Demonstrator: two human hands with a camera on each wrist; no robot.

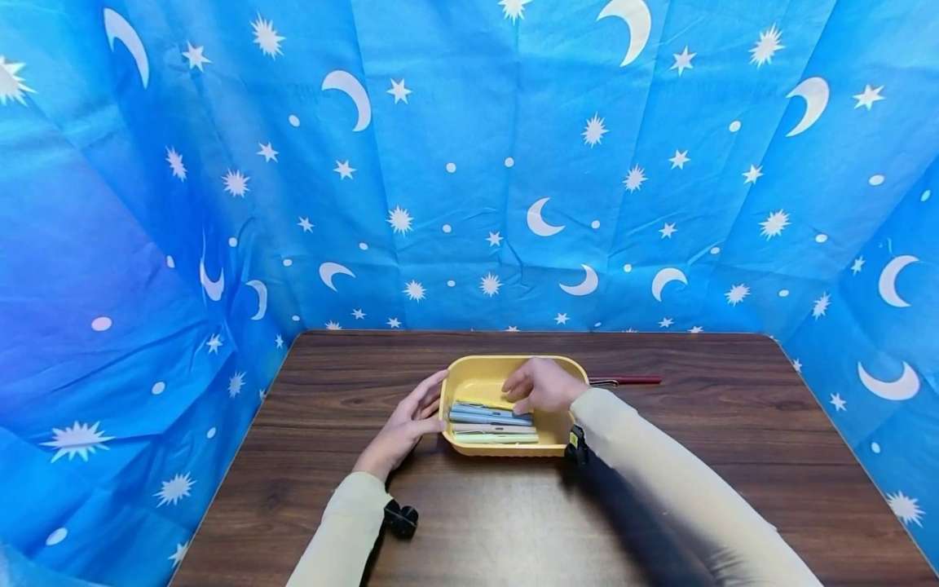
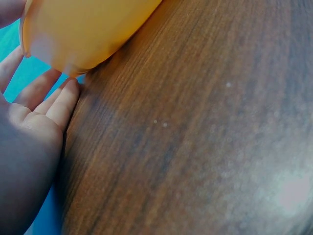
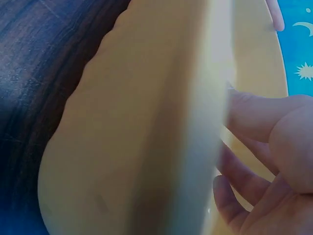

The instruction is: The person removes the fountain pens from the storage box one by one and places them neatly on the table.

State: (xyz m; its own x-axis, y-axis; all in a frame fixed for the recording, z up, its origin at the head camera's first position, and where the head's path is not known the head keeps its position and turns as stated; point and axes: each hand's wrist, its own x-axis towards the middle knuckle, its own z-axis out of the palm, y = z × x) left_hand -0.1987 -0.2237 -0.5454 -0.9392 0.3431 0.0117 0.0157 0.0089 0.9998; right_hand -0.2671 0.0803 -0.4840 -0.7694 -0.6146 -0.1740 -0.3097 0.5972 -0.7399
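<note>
A yellow plastic basket [image 1: 513,451] stands on the table, with several pens inside it. Blue pens [image 1: 490,416], a pale pinkish pen [image 1: 491,429] and a light green pen [image 1: 495,439] lie side by side in its left part; something bright yellow [image 1: 480,399] shows behind them. My left hand [image 1: 402,428] rests against the basket's left outer wall, fingers loosely spread and touching it, as the left wrist view also shows. Inside the basket, above the pens, is my right hand [image 1: 544,386], thumb and fingers apart with no pen seen between them. The basket's near wall partly hides its fingertips in the right wrist view.
A dark red pen [image 1: 638,380] lies on the table just right of the basket, partly hidden by the right hand and sleeve. The brown wooden table [image 1: 330,367] meets a blue cloth [image 1: 455,244] with moons and stars at the back and sides.
</note>
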